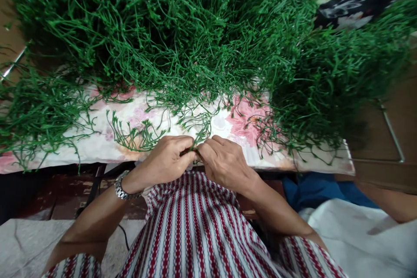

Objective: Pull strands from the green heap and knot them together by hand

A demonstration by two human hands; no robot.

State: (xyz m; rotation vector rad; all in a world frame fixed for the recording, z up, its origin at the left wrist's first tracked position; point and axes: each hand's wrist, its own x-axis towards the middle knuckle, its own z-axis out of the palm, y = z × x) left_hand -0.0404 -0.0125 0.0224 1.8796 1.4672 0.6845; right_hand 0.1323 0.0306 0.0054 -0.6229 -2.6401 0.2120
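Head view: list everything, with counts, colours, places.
Stem heaps: about three, merging, green, back, left and right
Loose stems: many, green, along the front
Floral cover: one, white and pink, beneath heaps
Small bunch: one, green, centre
Floral fabric: one, mostly black, top right
Metal rods: two, silver, against brown panels, both sides
Cloth: one, blue, lower right
Second cloth: one, white, lower right
Pale surface: one, grey-white, lower left
Worn wood: one stretch, red-brown, lower left
Cable: one, black, lower left
Another person's limb: one, partly shown, right edge
Wristwatch: one, silver, left wrist
Striped top: one, red and white, bottom centre
Left hand and right hand: one each, centre, holding the small bunch
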